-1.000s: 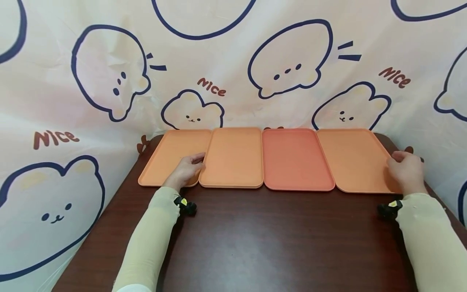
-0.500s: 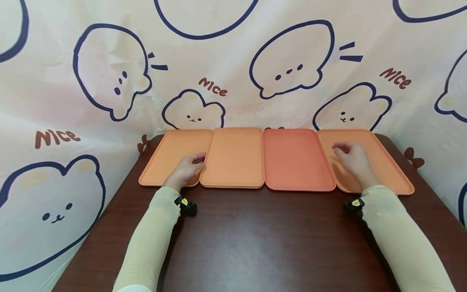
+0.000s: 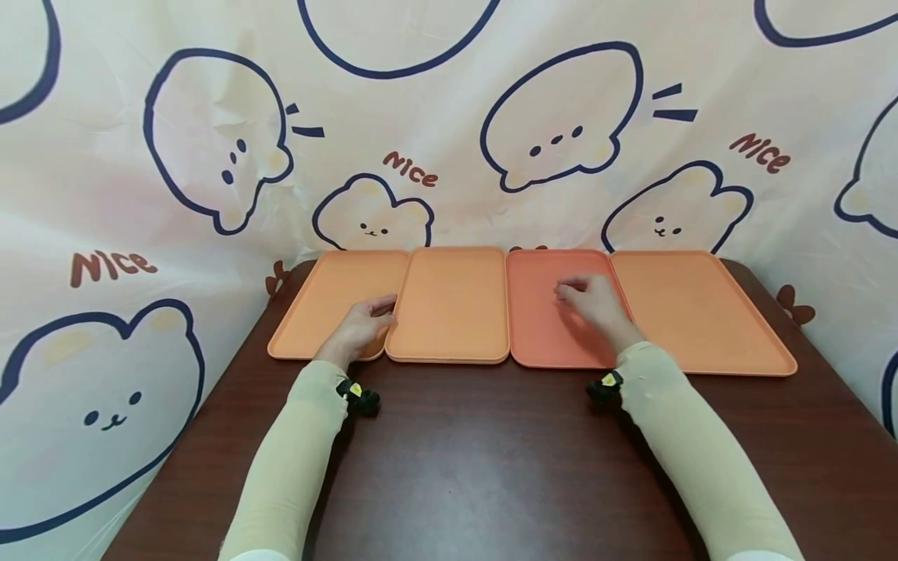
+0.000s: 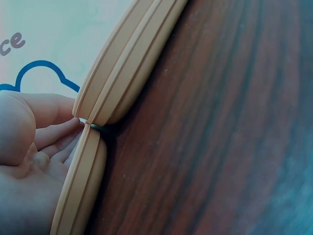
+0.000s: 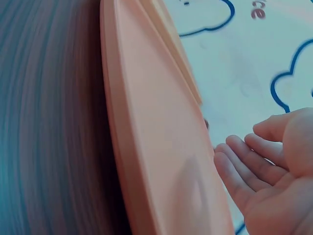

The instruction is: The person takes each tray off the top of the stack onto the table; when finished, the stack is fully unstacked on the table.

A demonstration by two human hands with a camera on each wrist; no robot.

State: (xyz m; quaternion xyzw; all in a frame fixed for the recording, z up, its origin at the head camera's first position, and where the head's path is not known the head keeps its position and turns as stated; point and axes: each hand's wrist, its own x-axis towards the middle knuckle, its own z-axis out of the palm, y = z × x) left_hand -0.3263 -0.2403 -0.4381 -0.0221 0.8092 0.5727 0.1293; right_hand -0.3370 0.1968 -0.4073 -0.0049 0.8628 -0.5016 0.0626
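Note:
Four flat trays lie in a row at the back of the table. My left hand (image 3: 358,327) is above the far-left light-orange tray (image 3: 330,276), its fingertips at the left edge of the second light-orange tray (image 3: 452,304). In the left wrist view that second tray (image 4: 117,68) shows two stacked rims, and fingers (image 4: 54,110) reach its corner. My right hand (image 3: 596,304) hovers over the coral tray (image 3: 536,327), fingers loosely bent with nothing between them. The right wrist view shows that hand (image 5: 274,181) apart from the tray surface (image 5: 156,122).
Another light-orange tray (image 3: 701,312) lies at the right end of the row. The dark brown wooden table (image 3: 449,452) extends in front. A cream curtain (image 3: 449,117) with bear drawings hangs behind and beside the table.
My right hand has moved left from the right edge of the far-right tray, across that tray, to above the coral one. The left hand has kept its place, and the trays lie still.

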